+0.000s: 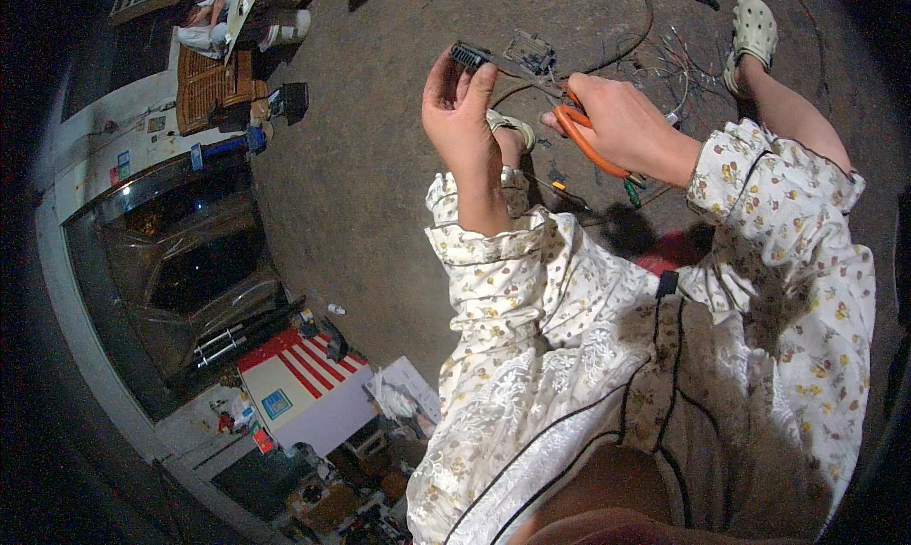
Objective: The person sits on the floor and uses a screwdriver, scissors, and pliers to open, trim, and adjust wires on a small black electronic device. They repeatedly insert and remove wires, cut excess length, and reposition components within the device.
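Note:
My left hand pinches a small black ribbed part, apparently an electrical connector, between thumb and fingers. In my right hand are pliers with orange handles. Their metal jaws point toward the black connector; whether they touch or grip it I cannot tell. Below my right palm shows a green-ended thing, partly hidden. On the floor beyond my hands lies a grey rectangular housing, with a heap of thin loose wires to its right.
A thick black cable curves over the floor. Nearer me lies a screwdriver-like tool with a yellow band. My feet wear pale clogs. At left are a wooden bench, a seated person and a red-and-white box.

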Available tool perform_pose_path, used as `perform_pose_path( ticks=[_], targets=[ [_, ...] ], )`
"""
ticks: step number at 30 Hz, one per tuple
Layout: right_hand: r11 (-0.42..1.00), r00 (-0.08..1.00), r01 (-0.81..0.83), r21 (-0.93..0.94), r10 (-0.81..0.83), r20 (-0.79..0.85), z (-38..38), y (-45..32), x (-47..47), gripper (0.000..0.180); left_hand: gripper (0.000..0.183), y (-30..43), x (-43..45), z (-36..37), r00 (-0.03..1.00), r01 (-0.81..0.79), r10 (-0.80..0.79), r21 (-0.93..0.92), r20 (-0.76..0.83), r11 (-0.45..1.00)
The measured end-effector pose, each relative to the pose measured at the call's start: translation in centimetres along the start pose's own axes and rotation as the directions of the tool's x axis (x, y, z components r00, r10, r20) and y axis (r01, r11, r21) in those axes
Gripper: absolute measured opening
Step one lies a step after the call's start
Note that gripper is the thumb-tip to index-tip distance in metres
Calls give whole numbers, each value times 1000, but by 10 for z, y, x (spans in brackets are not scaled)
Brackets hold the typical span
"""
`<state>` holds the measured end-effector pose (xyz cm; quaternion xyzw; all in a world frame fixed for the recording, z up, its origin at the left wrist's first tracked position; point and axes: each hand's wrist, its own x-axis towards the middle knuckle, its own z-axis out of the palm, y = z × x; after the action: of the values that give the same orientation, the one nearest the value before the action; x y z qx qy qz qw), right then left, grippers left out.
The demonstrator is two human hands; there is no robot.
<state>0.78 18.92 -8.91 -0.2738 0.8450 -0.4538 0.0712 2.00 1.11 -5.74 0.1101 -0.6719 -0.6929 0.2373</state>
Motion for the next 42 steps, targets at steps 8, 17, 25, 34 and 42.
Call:
perform_pose_path(
  ticks=[8,17,25,34,42],
  targets=[
    [995,998,-39,-95,42,39,-5,-6,2,61,37,2,-6,10,1000,-8,8,-37,-4,999],
    [991,998,-36,-128,29,-58,11,6,4,53,39,3,-10,13,1000,24,-24,-40,11,999],
    [995,1000,-5,-97,3,-18,13,11,4,45,39,7,-16,13,999,45,-44,-84,15,995],
    [986,985,-89,140,66,161,11,8,-1,46,40,0,-11,1,987,161,-159,-72,29,984],
    [988,999,-46,-151,41,-35,6,7,6,56,46,3,-16,19,989,133,-137,75,57,988]
  ],
)
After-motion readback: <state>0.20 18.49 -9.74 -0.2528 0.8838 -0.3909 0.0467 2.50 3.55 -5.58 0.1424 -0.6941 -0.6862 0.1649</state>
